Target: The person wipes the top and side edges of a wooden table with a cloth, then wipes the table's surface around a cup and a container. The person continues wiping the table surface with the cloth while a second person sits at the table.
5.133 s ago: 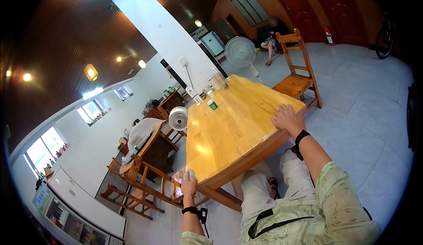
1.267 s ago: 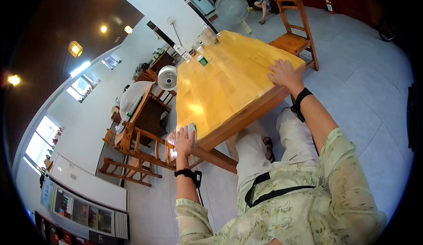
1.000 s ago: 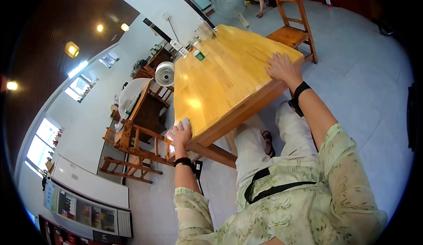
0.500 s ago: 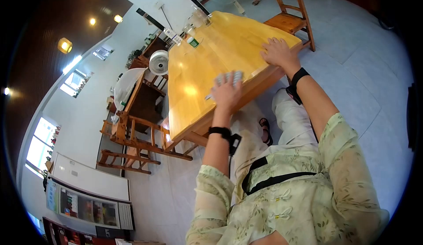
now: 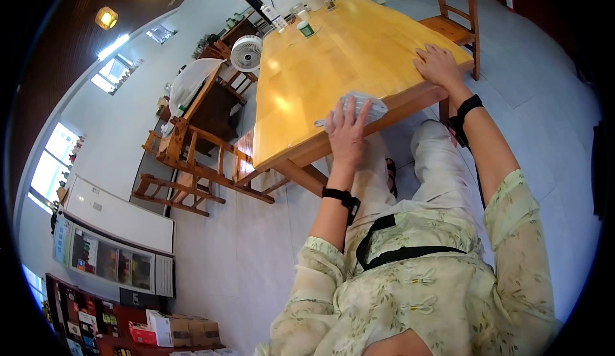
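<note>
Left hand (image 5: 346, 130) spreads its fingers over the cloth (image 5: 375, 106) at the table's (image 5: 320, 67) near edge, can't tell if they grip; right hand (image 5: 441, 67) rests by the corner, fingers slightly apart!

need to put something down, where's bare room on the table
The middle of the table is bare, between the green cup and the right hand; so is the near left corner, beside the cloth under the left hand. The far end is crowded: cup, clear containers, white object.
</note>
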A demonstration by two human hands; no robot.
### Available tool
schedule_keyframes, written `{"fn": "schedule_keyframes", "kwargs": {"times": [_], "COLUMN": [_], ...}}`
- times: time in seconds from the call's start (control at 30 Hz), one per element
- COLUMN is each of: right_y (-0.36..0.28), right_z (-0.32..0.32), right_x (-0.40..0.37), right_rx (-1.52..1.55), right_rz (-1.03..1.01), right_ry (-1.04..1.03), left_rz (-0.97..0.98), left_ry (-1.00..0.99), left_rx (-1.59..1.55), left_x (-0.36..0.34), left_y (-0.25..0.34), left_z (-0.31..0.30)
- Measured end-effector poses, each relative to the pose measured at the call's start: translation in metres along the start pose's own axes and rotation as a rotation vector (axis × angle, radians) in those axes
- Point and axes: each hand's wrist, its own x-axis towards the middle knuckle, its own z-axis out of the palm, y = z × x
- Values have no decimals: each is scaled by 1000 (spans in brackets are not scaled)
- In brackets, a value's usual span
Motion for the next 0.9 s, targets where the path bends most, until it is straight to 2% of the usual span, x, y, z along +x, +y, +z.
{"fn": "schedule_keyframes", "kwargs": {"times": [0.1, 0.2, 0.27, 0.37, 0.53, 0.6, 0.63, 0.7, 0.73, 0.8, 0.83, 0.87, 0.9], "right_y": [1, 1, 4, 9, 9, 9, 8, 7, 7, 7, 8, 9, 9], "right_z": [3, 8, 12, 18, 20, 21, 20, 22, 23, 26, 28, 30, 31], "right_x": [1, 2, 4, 2, 1, 1, 3, 3, 3, 5, 6, 7, 6], "right_rx": [-4, -46, -35, -12, -14, -18, -19, -15, -38, -60, -55, -50, -48], "right_rz": [-20, -23, -55, -88, -61, -75, -70, -67, -68, -69, -78, -85, -81], "right_ry": [28, 35, 78, 163, 167, 196, 187, 170, 184, 195, 216, 236, 231], "left_rz": [-56, -129, -230, -340, -493, -613, -613, -823, -824, -921, -1040, -1041, -1124], "left_ry": [46, -12, -14, 29, 111, 283, 281, 595, 589, 715, 751, 746, 681], "left_rx": [19, 98, 223, 201, 125, 96, 95, -322, -319, -916, -811, -809, -861], "left_x": [-28, -61, -85, -110, -133, -136, -134, -126, -123, -118, -119, -121, -118], "left_y": [-35, -75, -104, -137, -157, -157, -154, -144, -140, -133, -133, -135, -132], "left_z": [-1, -16, -22, -35, -32, -21, -14, 5, 8, 12, 25, 34, 34]}}
